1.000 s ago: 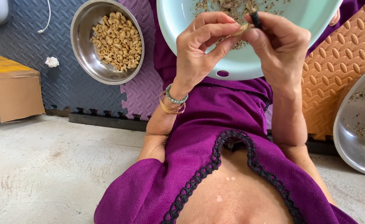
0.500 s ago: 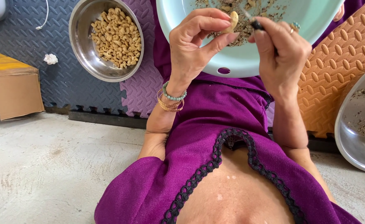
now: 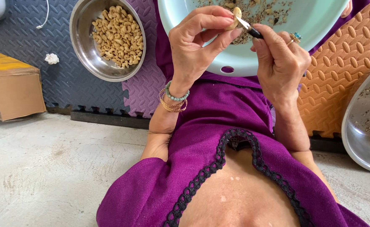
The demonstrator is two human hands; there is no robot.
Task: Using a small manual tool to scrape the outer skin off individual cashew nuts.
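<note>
Purple dress (image 3: 218, 168) fills the near view. Above it, left hand (image 3: 193, 46) has its fingertips pinched on a pale cashew (image 3: 236, 17), and right hand (image 3: 279, 59) is closed around a small knife (image 3: 249, 27), blade touching the nut, over the light green plate (image 3: 235, 63) of husk bits. Further left, a steel bowl (image 3: 84, 54) of cashews sits on foam mats (image 3: 33, 75).
</note>
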